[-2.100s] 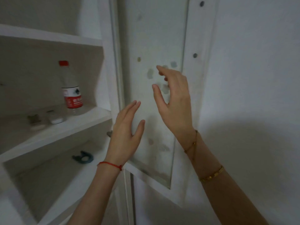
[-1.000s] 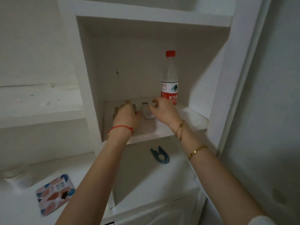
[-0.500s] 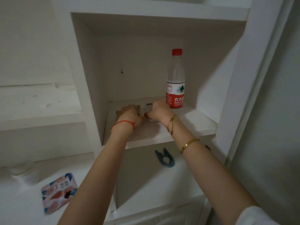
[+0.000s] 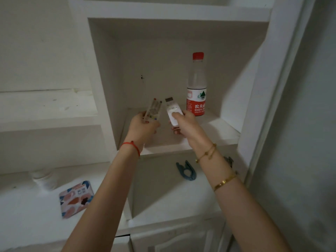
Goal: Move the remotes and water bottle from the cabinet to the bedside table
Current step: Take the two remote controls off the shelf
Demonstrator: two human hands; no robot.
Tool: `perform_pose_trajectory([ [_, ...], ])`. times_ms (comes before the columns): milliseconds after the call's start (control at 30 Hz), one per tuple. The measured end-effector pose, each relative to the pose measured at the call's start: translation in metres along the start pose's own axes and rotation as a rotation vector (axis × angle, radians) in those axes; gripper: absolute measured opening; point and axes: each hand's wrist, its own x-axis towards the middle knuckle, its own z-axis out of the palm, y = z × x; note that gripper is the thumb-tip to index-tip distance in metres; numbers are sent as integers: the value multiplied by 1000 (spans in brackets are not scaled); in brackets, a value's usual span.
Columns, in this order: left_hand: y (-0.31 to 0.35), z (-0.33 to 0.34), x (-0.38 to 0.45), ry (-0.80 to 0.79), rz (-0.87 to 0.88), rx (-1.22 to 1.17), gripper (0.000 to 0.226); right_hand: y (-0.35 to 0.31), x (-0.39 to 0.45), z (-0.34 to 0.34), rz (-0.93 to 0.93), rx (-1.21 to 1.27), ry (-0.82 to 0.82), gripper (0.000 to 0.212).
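Two slim plastic remotes are lifted just above the white cabinet shelf (image 4: 209,130): the left hand (image 4: 143,127) grips one grey remote with coloured buttons (image 4: 153,111), and the right hand (image 4: 185,124) clasps one smooth white remote with a small screen (image 4: 172,111). One clear plastic water bottle with a red cap and red label (image 4: 196,88) stands upright on the shelf, just right of them. One blue plastic clip (image 4: 187,170) lies on the shelf below.

Bare forearms; red string bracelet (image 4: 131,147) on the left wrist, gold bracelets (image 4: 224,182) on the right.
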Motion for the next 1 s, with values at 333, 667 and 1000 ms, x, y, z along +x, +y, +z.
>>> perform_pose_trajectory([
  [333, -17, -6, -109, -48, -68, -413, 52, 31, -101, -23, 52, 391, -88, 31],
  [667, -58, -9, -229, -2, -159, -371, 52, 78, -201, -45, 145, 273, -197, 34],
  [1000, -90, -34, -323, 146, -257, -347, 69, 114, -261, -26, 266, 170, -376, 29],
])
